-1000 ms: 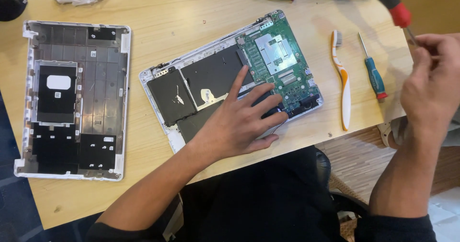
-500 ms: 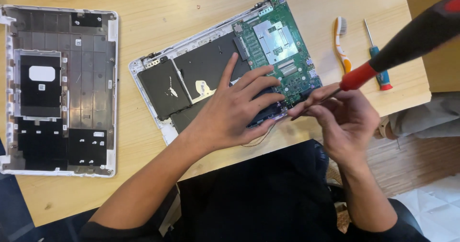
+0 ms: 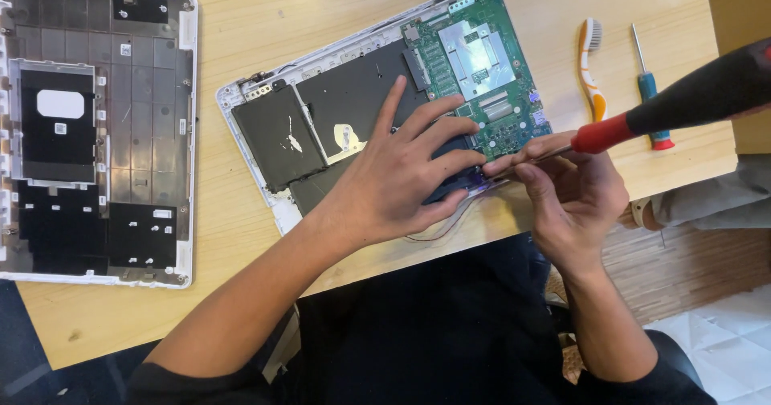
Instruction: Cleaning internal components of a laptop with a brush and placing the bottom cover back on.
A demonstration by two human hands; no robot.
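On laptop (image 3: 377,124), left hand (image 3: 401,172) flat, right hand (image 3: 570,184) grip pinching screwdriver (image 3: 683,104)

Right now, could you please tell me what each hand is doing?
Left hand: open, flat on the opened laptop.
Right hand: closed on the red-handled screwdriver.

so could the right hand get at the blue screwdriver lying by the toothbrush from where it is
Probably yes. The blue screwdriver lies in the open on the table, just beyond the right hand, with nothing between them. But that hand already holds a red-and-black screwdriver.
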